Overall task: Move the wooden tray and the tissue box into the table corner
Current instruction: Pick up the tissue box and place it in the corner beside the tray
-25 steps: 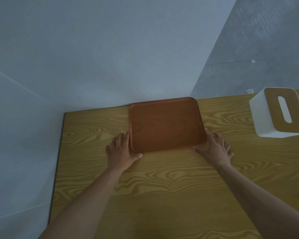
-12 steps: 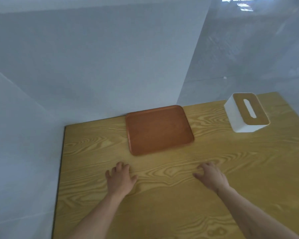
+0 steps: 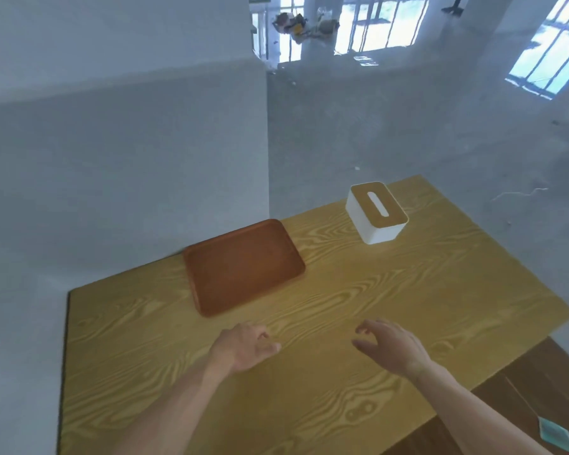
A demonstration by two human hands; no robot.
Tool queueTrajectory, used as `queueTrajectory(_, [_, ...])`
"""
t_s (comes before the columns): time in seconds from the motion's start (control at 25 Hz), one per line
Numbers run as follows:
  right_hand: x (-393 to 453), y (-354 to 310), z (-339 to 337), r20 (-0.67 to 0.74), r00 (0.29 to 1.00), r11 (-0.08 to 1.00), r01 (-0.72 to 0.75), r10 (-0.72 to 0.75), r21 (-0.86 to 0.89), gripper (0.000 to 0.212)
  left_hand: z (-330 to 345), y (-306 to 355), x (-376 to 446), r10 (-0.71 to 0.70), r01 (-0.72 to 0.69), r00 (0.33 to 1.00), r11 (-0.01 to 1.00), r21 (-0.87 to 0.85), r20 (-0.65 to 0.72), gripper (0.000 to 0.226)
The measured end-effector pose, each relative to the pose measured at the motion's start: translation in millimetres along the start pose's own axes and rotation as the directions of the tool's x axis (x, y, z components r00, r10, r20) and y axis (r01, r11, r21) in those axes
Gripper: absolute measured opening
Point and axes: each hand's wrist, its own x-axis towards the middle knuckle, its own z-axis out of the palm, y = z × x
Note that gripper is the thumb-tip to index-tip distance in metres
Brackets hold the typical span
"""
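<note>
The brown wooden tray [image 3: 243,266] lies flat on the yellow wood-grain table [image 3: 391,290], its far edge against the grey wall. The white tissue box [image 3: 376,212] with a wooden slotted lid stands to the tray's right, near the table's far edge. My left hand [image 3: 243,348] hovers over the table in front of the tray, fingers loosely curled, holding nothing. My right hand [image 3: 388,344] is to its right, fingers apart and empty, well short of the tissue box.
A grey wall [image 3: 128,175] borders the table at the back left and meets the table's left corner [image 3: 71,293]. The table's right edge [image 3: 539,323] drops to a brown floor. Windows show high at the back right.
Both hands let go of the tray and drew back toward me. The view swung up and to the right, so the tissue box now sits nearer the middle.
</note>
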Motion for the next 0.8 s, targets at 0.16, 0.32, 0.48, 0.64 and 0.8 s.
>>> queueTrajectory(0.16, [-33.3, 51.3, -14.1, -0.081, 0.997, 1.0, -0.006, 0.005, -0.019, 0.04, -0.3, 56.9, 3.7, 0.015, -0.02, 0.999, 0.992, 0.122, 0.04, 0.067])
queueTrajectory(0.32, [-64.7, 117.0, -31.0, -0.086, 0.996, 0.996, -0.004, -0.004, -0.095, 0.043, 13.8, 125.3, 5.0, 0.021, -0.029, 0.998, 0.992, 0.124, 0.066, 0.066])
queueTrajectory(0.48, [-80.6, 165.3, -45.0, -0.088, 0.995, 0.991, 0.032, -0.044, -0.133, 0.044, 17.7, 187.1, 8.0, 0.076, -0.084, 0.996, 0.973, 0.215, 0.047, 0.06])
queueTrajectory(0.64, [-80.8, 191.9, -62.6, -0.116, 0.991, 0.991, 0.056, -0.069, -0.118, 0.044, 17.8, 226.2, 13.7, 0.14, -0.142, 0.99, 0.965, 0.22, 0.023, 0.057])
queueTrajectory(0.8, [-60.9, 195.5, -90.5, -0.193, 0.972, 0.988, 0.121, -0.137, -0.092, 0.044, 0.6, 239.7, 26.9, 0.211, -0.199, 0.976, 0.962, 0.187, -0.046, 0.056])
